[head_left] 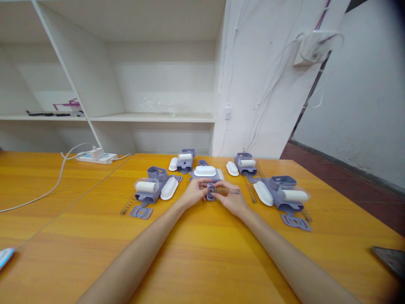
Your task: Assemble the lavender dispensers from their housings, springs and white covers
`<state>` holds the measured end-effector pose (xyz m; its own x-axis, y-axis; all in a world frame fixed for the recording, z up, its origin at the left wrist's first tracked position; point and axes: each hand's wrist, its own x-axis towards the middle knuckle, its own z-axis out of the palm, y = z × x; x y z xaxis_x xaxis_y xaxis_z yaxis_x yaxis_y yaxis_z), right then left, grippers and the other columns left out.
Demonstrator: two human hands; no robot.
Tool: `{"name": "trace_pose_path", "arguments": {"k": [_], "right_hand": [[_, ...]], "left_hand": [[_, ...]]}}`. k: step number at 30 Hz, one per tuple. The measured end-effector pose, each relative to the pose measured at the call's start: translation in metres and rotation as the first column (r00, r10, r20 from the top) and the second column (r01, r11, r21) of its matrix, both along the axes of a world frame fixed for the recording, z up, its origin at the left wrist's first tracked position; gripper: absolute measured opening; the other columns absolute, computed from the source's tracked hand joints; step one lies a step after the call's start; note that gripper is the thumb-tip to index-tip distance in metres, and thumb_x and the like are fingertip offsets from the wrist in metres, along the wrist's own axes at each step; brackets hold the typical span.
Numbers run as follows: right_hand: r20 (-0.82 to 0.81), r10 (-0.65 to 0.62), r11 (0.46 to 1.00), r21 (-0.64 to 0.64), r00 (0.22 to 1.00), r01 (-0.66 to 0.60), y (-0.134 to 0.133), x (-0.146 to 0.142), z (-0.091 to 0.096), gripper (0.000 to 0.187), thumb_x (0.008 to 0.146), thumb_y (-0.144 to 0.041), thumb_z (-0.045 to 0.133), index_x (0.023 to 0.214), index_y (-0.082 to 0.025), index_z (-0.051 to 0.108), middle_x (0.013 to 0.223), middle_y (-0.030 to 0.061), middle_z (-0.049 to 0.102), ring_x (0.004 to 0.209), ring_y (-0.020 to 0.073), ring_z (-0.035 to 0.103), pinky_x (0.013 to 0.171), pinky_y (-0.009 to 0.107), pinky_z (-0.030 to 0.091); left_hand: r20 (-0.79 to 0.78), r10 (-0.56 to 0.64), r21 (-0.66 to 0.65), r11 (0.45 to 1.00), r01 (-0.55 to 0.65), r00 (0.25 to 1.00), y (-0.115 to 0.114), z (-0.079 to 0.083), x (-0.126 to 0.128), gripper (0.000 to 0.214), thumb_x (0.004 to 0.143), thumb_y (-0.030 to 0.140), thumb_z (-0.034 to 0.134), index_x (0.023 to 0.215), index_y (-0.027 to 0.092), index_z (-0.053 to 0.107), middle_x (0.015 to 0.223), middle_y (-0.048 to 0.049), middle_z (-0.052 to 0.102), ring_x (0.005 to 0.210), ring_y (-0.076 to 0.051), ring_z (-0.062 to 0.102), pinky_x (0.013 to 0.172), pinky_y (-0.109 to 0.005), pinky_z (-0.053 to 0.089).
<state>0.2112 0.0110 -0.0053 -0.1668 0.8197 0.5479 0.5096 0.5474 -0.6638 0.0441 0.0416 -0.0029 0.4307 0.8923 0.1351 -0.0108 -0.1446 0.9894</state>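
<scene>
In the middle of the table, my left hand [194,193] pinches a small purple-grey slotted plate [210,192] by its left edge. My right hand [234,200] has its fingertips at the plate's other edge. A metal coil spring [227,191] stretches from the plate across the right fingers, held in that hand. Just beyond the fingers, a white oval-ended cover [205,171] rests among purple-grey housing parts [196,177]. Exactly how the spring meets the plate is too small to tell.
Similar part sets surround my hands: housings at left [148,194], back left [185,164], back right [248,169] and right [286,202]. Loose springs [128,204] and slotted plates [295,222] lie nearby. A power strip [96,156] sits back left, a dark phone-like object [390,257] at right.
</scene>
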Motion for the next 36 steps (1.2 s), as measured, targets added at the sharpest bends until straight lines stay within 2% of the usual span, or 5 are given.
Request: {"name": "trace_pose_path", "arguments": {"k": [5, 17, 25, 31, 36], "right_hand": [[-0.011, 0.001, 0.999, -0.036, 1.0, -0.002, 0.0033, 0.0001, -0.0025, 0.017, 0.071, -0.024, 0.064, 0.087, -0.023, 0.061, 0.088, -0.0004, 0.065, 0.085, 0.0184, 0.06, 0.079, 0.032, 0.045], [0.091, 0.103, 0.983, 0.14, 0.99, -0.115, 0.0014, 0.0032, -0.0052, 0.019, 0.077, -0.018, 0.057, 0.096, -0.024, 0.059, 0.093, 0.0033, 0.062, 0.091, 0.02, 0.056, 0.083, 0.034, 0.043], [0.125, -0.012, 0.996, 0.092, 0.992, 0.001, -0.0023, -0.0001, 0.0001, 0.016, 0.072, -0.018, 0.063, 0.087, -0.023, 0.058, 0.085, 0.0008, 0.061, 0.084, 0.0183, 0.056, 0.076, 0.032, 0.043], [0.134, -0.057, 0.996, 0.069, 0.989, 0.048, -0.0041, -0.0016, 0.0016, 0.013, 0.071, -0.019, 0.063, 0.082, -0.022, 0.056, 0.081, 0.0004, 0.06, 0.08, 0.0179, 0.057, 0.073, 0.03, 0.044], [0.035, -0.072, 0.997, 0.018, 0.997, 0.072, -0.0025, -0.0005, -0.0006, 0.015, 0.071, -0.025, 0.064, 0.084, -0.021, 0.057, 0.082, 0.0008, 0.063, 0.077, 0.0174, 0.059, 0.072, 0.03, 0.045]], "left_hand": [[-0.024, -0.013, -0.014, 1.0, 0.013, 1.0, 0.0001, 0.0016, -0.0009, 0.049, 0.069, 0.021, 0.064, 0.115, 0.006, 0.055, 0.09, -0.0134, 0.066, 0.045, -0.008, 0.052, 0.039, -0.019, 0.043], [-0.083, -0.05, -0.038, 0.998, 0.047, 0.995, 0.0006, 0.0042, -0.0051, 0.053, 0.065, 0.008, 0.055, 0.118, 0.007, 0.053, 0.076, -0.0067, 0.066, 0.042, -0.006, 0.049, 0.035, -0.015, 0.038], [0.017, -0.044, -0.023, 0.999, 0.044, 0.999, 0.0018, -0.0039, -0.0021, 0.052, 0.067, 0.026, 0.067, 0.115, 0.01, 0.054, 0.091, -0.0111, 0.066, 0.048, -0.009, 0.056, 0.042, -0.02, 0.046], [0.057, -0.033, -0.031, 0.999, 0.035, 0.998, 0.0017, -0.0046, -0.0012, 0.047, 0.067, 0.025, 0.067, 0.11, 0.009, 0.055, 0.085, -0.0095, 0.065, 0.049, -0.009, 0.057, 0.045, -0.02, 0.047], [0.049, -0.038, -0.031, 0.999, 0.04, 0.998, 0.0012, -0.0038, -0.001, 0.045, 0.068, 0.023, 0.065, 0.11, 0.009, 0.055, 0.086, -0.0096, 0.065, 0.048, -0.008, 0.056, 0.045, -0.02, 0.047]]}}
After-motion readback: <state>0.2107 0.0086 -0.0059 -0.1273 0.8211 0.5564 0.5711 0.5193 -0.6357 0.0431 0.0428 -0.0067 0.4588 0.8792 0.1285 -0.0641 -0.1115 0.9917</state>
